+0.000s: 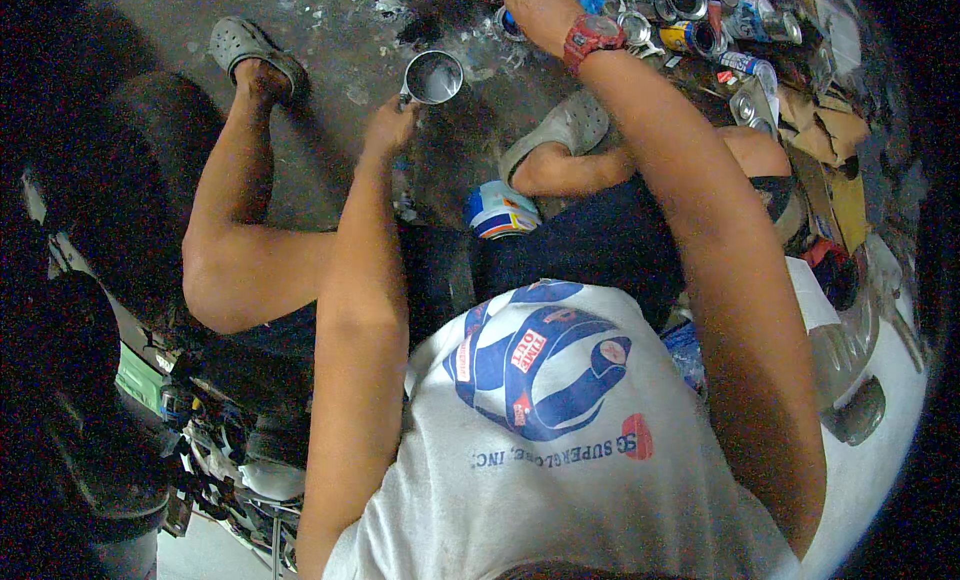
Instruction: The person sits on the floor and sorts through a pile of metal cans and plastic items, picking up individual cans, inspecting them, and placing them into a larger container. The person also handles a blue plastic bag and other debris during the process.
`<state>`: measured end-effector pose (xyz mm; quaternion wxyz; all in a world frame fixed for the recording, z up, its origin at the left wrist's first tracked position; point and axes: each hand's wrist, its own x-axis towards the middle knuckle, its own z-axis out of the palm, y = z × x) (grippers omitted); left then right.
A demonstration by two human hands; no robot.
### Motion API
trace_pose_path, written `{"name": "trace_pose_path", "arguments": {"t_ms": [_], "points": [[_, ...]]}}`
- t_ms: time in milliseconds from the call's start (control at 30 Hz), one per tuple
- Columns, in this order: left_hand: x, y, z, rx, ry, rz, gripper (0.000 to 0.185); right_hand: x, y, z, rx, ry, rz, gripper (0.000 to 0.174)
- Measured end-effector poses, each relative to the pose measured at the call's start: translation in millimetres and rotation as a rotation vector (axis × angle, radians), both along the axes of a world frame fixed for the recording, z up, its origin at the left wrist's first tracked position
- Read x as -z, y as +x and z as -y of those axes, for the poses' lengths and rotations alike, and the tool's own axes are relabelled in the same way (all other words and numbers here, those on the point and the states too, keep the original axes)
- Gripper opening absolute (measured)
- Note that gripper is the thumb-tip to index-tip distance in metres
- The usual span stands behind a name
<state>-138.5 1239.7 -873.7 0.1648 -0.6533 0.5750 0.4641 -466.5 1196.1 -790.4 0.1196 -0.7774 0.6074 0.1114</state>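
Observation:
My left hand (pixel 391 123) holds a round metal cup (pixel 433 78) by its handle, low over the floor. The cup's open mouth faces up, and its inside looks grey. My right hand (pixel 546 15) reaches forward to the top edge of the view, with a red wristwatch (pixel 595 38) on its wrist. Its fingers are partly cut off by the frame. Beside them is a small open can (pixel 510 24) with blue inside; I cannot tell whether the fingers grip it or anything else.
Several open cans, among them a yellow one (pixel 679 36), crowd the floor at upper right. Torn cardboard (pixel 829 126) lies below them. A blue-and-white can (pixel 501 208) stands between my legs, near my clog (pixel 562 129). The concrete floor (pixel 330 145) is paint-spattered.

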Motion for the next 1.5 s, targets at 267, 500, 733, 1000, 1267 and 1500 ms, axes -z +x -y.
{"name": "trace_pose_path", "arguments": {"t_ms": [267, 500, 733, 1000, 1267, 1500], "points": [[-53, -17, -2, -0.15, -0.087, -0.259, 0.06, 23, -1, -15, 0.23, -0.144, 0.092, 0.051], [-79, -27, 18, -0.366, -0.078, -0.429, 0.055, 24, -1, -40, 0.499, -0.471, 0.252, 0.041], [-189, -47, 32, -0.519, -0.181, -0.449, 0.046, -2, -10, -52, 0.92, -0.235, 0.507, 0.039], [-238, -31, 42, -0.741, -0.138, -0.871, 0.038, 43, -50, -58, 1.307, -0.175, 0.606, 0.023], [-353, -81, 24, -0.737, -0.21, -0.812, 0.04, 36, -51, -62, 1.455, -0.146, 0.601, 0.03], [-363, -94, 53, -0.706, -0.23, -0.841, 0.033, 23, -103, -70, 1.557, -0.545, 0.627, 0.022]]}}
